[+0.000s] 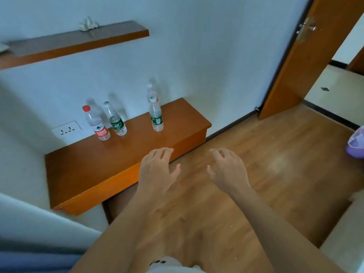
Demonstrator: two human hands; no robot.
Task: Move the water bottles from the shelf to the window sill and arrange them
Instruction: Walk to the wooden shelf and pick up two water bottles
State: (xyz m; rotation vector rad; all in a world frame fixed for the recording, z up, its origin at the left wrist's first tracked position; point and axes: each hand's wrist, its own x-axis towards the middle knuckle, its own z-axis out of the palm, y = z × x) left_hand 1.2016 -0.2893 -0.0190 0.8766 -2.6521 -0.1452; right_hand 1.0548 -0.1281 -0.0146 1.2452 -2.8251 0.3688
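Note:
Several clear water bottles stand upright on a low orange wooden shelf (pixel 94 174) against the white wall. A red-capped, red-labelled bottle (pixel 96 123) is leftmost, with a green-labelled bottle (pixel 115 120) just right of it. Farther right stands another green-labelled bottle (pixel 156 116), and a fourth bottle (pixel 151 92) shows behind it. My left hand (pixel 157 168) hovers over the shelf's front edge, fingers relaxed, holding nothing. My right hand (pixel 226 170) hangs over the floor beside it, also relaxed and empty. No window sill is in view.
A higher wall shelf (pixel 78 41) carries a crumpled white object (pixel 88 24). A wall socket (pixel 66 130) sits left of the bottles. An open wooden door (pixel 307 62) stands at the right, a purple bin (pixel 355 144) at the far right edge. Wood floor (pixel 256 154) spreads beneath my hands.

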